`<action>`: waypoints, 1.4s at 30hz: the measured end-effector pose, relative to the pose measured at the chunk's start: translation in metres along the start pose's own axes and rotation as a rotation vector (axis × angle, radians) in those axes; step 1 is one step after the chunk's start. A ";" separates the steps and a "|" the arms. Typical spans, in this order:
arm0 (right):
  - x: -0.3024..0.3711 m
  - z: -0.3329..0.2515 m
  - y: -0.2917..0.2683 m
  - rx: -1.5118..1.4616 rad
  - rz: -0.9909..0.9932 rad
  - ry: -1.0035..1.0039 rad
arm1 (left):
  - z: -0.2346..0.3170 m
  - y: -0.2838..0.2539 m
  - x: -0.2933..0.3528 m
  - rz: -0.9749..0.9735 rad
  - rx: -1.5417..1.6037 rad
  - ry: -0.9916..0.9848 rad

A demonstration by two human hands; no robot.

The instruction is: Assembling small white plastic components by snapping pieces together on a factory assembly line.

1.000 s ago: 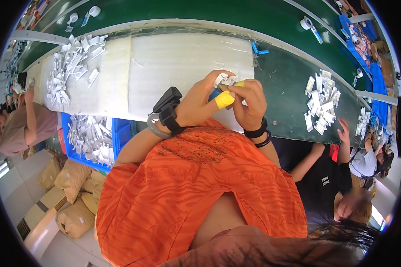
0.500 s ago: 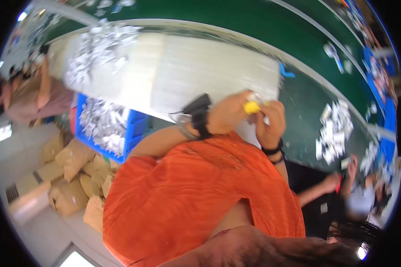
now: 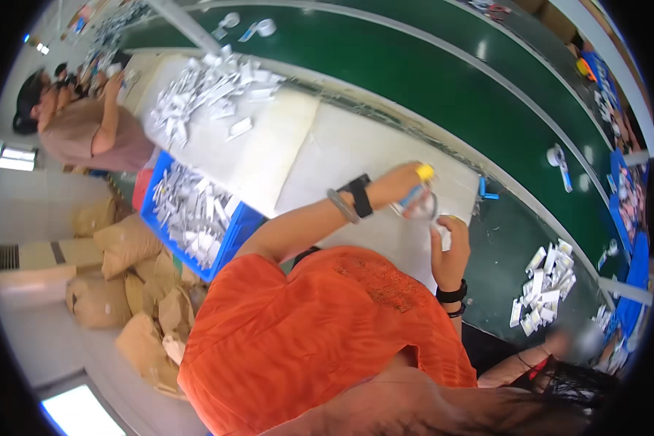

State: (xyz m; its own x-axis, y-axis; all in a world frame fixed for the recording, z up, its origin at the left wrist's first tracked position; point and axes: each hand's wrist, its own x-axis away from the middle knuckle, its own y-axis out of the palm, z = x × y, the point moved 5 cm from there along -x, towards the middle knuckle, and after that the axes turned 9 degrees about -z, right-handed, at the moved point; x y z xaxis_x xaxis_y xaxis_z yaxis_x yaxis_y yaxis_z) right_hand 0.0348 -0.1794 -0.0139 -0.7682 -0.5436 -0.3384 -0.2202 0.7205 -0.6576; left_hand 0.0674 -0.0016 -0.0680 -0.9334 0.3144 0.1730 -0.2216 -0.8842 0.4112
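Over the white worktop point(image 3: 341, 156), my left hand point(image 3: 396, 187) is closed around a small tool or holder with a yellow end point(image 3: 424, 172); its kind is not clear. A blue strip point(image 3: 412, 195) and a pale, clear-looking ring point(image 3: 429, 207) show just below those fingers, against or beside the held thing. Nearer to me and a little to the right, my right hand point(image 3: 450, 251) pinches a small white piece point(image 3: 444, 234), partly covered by the fingers. The ring lies between the two hands, close to the right fingertips.
Many white pieces point(image 3: 218, 87) lie heaped at the worktop's far left; more fill a blue crate point(image 3: 221, 251). Another pile point(image 3: 545, 283) is at right. A blue piece point(image 3: 488, 189) sits by the worktop's edge. Beyond runs a green conveyor point(image 3: 385, 58). People work on both sides; brown sacks point(image 3: 127, 243) stand left.
My hands have drawn apart: the left, with the yellow-ended thing, is farther out, while the right has come nearer to me with the white piece. The whole view has shifted.
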 end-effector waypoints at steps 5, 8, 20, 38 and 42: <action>0.008 0.050 -0.002 -0.087 -0.170 0.239 | 0.005 -0.110 -0.063 0.021 0.039 0.055; 0.010 0.079 -0.021 -0.103 -0.187 0.326 | 0.030 -0.163 -0.101 0.150 0.232 0.034; -0.058 0.365 -0.142 0.064 0.300 0.557 | -0.035 -0.267 -0.085 0.465 -0.129 -0.061; -0.225 0.488 -0.134 0.431 -0.153 1.015 | -0.061 -0.101 -0.055 0.351 0.031 -0.395; -0.204 0.504 -0.123 0.191 0.012 0.887 | -0.058 -0.085 -0.061 0.271 0.009 -0.387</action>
State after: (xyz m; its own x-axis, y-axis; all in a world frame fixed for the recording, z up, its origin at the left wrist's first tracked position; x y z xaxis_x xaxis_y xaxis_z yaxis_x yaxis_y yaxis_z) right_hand 0.5218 -0.3742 -0.2033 -0.9682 0.0520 0.2449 -0.1664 0.5972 -0.7846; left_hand 0.1264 0.0344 -0.1656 -0.7828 0.1796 0.5958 0.0200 -0.9497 0.3125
